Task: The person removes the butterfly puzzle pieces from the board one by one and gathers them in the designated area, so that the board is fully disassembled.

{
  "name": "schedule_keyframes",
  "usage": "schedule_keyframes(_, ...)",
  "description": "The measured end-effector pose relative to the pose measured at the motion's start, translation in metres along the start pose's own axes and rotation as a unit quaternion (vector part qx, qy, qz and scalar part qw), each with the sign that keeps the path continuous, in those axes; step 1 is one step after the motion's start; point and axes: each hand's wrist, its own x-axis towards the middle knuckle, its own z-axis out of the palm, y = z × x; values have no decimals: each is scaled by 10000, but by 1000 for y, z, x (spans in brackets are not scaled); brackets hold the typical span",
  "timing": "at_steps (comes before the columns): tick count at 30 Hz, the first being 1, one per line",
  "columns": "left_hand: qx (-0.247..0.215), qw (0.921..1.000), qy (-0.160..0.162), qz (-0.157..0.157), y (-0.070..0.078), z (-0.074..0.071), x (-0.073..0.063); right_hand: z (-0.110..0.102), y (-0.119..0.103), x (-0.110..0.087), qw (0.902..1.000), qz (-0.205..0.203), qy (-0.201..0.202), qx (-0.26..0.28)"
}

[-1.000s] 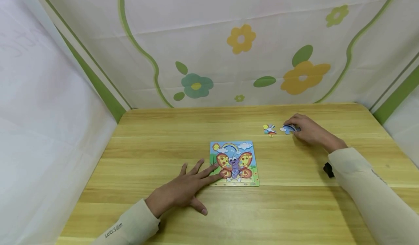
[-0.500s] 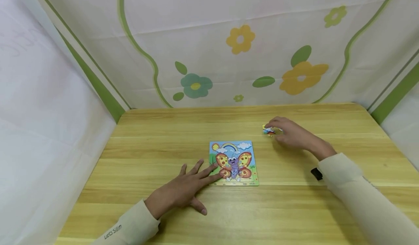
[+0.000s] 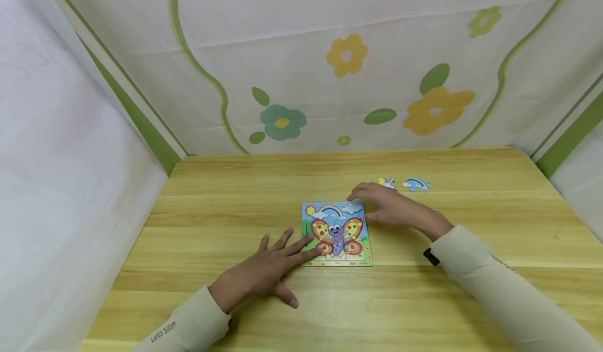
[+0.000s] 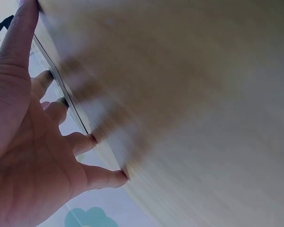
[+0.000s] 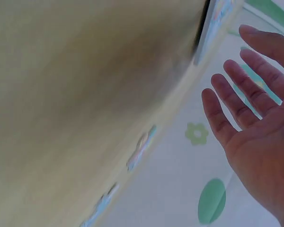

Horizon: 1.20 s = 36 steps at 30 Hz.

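Observation:
A square butterfly jigsaw puzzle [image 3: 337,226] lies flat on the table, with a sun, rainbow and clouds along its top. My left hand [image 3: 265,271] is spread, two fingertips resting on the puzzle's left side and the other fingers on the wood. Just over the puzzle's upper right corner hovers my right hand [image 3: 388,205]. Its fingers are loosely bent in the head view; the right wrist view shows them apart with nothing between them. Behind it lie two loose puzzle pieces: one with a yellow patch [image 3: 387,183], partly hidden by the hand, and a blue rainbow one [image 3: 416,184].
The wooden table [image 3: 212,200] ends at the back against a white cloth [image 3: 292,43] printed with flowers and vines. Another white cloth [image 3: 70,184] hangs along the left side. A black wristband [image 3: 431,257] shows beneath the right sleeve.
My right hand has moved left from the rainbow piece, across the yellow-patched piece, to the puzzle's upper right corner. Both loose pieces stay in place. The left hand has not moved.

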Motion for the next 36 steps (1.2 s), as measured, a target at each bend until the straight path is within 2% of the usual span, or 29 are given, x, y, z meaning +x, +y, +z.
schedule_keyframes(5,-22,10000,-11,14,0,0,1,9,-5,4,9997,-170,-197,31)
schedule_keyframes(12,-58,10000,-13,17,0,0,0,14,-8,4,9985,-167,-492,-165)
schedule_keyframes(17,-44,10000,-4,22,0,0,0,15,-9,5,9981,-139,-562,-207)
schedule_keyframes(31,18,10000,-57,-44,0,-1,1,14,-10,6,9955,-486,-663,-467)
schedule_keyframes(36,3,10000,-55,-49,0,-1,1,12,-10,7,9953,-472,-702,-468)
